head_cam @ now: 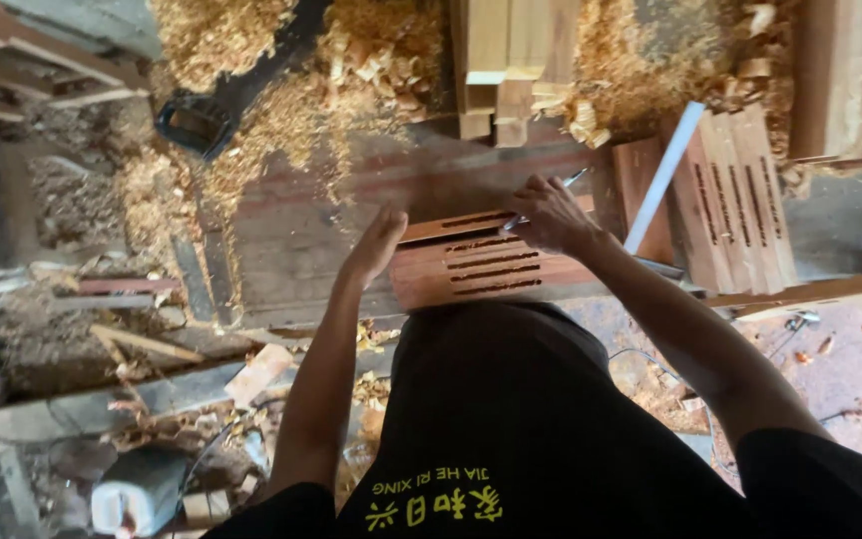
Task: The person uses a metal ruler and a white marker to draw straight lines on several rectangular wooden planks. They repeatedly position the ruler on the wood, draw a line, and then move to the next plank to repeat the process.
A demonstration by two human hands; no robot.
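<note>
Slotted wooden pieces point(476, 265) lay stacked at the near edge of the workbench point(291, 235), pressed close against my dark shirt point(496, 419). I counted about 4 of them, each cut with a long narrow slot. My left hand point(376, 243) was flat against the left end of the stack, fingers straight and released, gripping nothing. My right hand point(549, 214) rested on the far right corner of the stack with its fingers closed around a thin pen-like marker point(573, 180), tip toward the wood; I could not tell whether it touched.

As for progress, I judged the slots in this stack already cut. A second group of similar slotted pieces point(735, 195) lay to the right, and a pale straight strip point(662, 178) leaned across them. Whether any marking was done on the near stack I could not tell, the picture being blurred there.

Farther off, square wooden bars point(511, 60) stood at the far edge of the bench, with heaps of wood shavings point(351, 90) all around them. At the far left, a dark handled tool point(197, 122) lay among shavings. Down at the left, the floor point(72, 349) was littered with offcuts and dust.
</note>
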